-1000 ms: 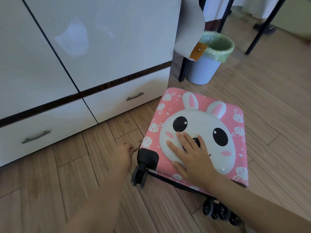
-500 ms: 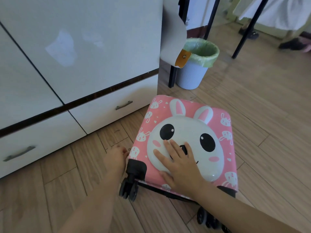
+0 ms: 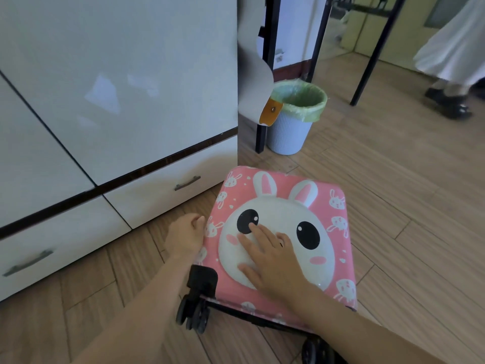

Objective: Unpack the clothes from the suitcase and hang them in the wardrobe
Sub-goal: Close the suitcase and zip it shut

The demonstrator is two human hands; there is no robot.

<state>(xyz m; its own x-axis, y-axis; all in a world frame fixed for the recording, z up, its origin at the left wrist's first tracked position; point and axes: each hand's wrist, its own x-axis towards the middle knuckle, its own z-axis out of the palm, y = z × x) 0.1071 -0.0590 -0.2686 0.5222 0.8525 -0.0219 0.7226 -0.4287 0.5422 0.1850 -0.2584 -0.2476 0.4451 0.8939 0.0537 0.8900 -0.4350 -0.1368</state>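
A closed pink hard-shell suitcase with a white rabbit face lay flat on the wooden plank floor beside a white wardrobe. The right hand pressed flat on its lid; the left hand touched its left edge.

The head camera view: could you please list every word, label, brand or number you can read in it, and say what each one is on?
None: no readable text appears anywhere in this view.
The pink suitcase carries only bunny drawings, no lettering.
The orange tab hanging beside the bin shows a stud but no legible marking.
The wardrobe and its drawer fronts are blank.
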